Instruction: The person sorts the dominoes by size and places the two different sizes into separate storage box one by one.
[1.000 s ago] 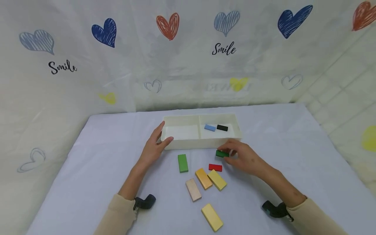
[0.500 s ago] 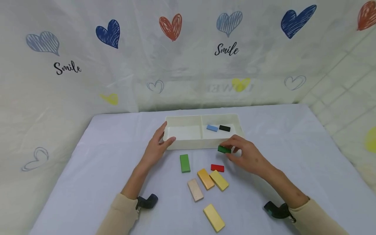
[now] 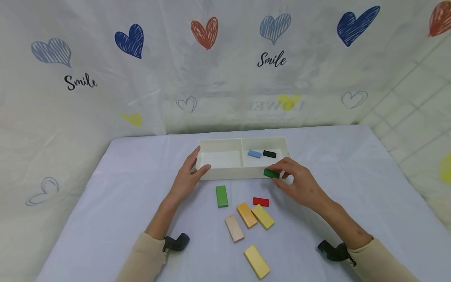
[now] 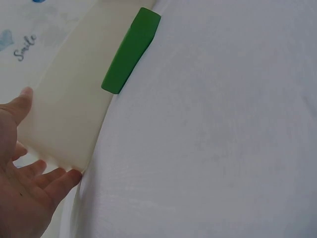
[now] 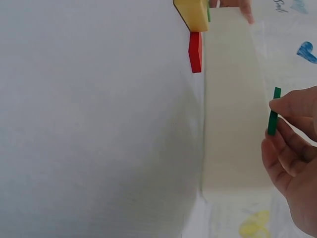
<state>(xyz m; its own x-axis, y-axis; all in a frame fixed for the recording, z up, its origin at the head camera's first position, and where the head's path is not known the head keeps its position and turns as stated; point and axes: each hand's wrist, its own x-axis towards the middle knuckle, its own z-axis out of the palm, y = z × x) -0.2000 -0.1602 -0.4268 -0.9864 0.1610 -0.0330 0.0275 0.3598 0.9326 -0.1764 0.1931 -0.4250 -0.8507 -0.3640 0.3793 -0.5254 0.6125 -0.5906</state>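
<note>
My left hand (image 3: 184, 178) rests against the left end of a white two-part box (image 3: 220, 173), its thumb at the front corner and fingers along the end. In the left wrist view those fingers look fairly straight. My right hand (image 3: 303, 186) pinches a small dark green block (image 3: 270, 173) between thumb and fingers, raised in front of the box's right part. The right wrist view shows the dark green block (image 5: 273, 119) near the rim. A light blue block (image 3: 254, 154) and a black block (image 3: 269, 154) lie in the right compartment.
In front of the box, on the white cloth (image 3: 134, 196), lie a green block (image 3: 222, 196), a red block (image 3: 260, 202), an orange block (image 3: 246, 215), a yellow block (image 3: 263, 216), a beige block (image 3: 234, 228) and a second yellow block (image 3: 257, 261). A heart-patterned sheet hangs behind.
My right hand has lifted the dark green block up and slightly right, from before the box to near its front rim. The left hand stays at the box; the head view shifted slightly.
</note>
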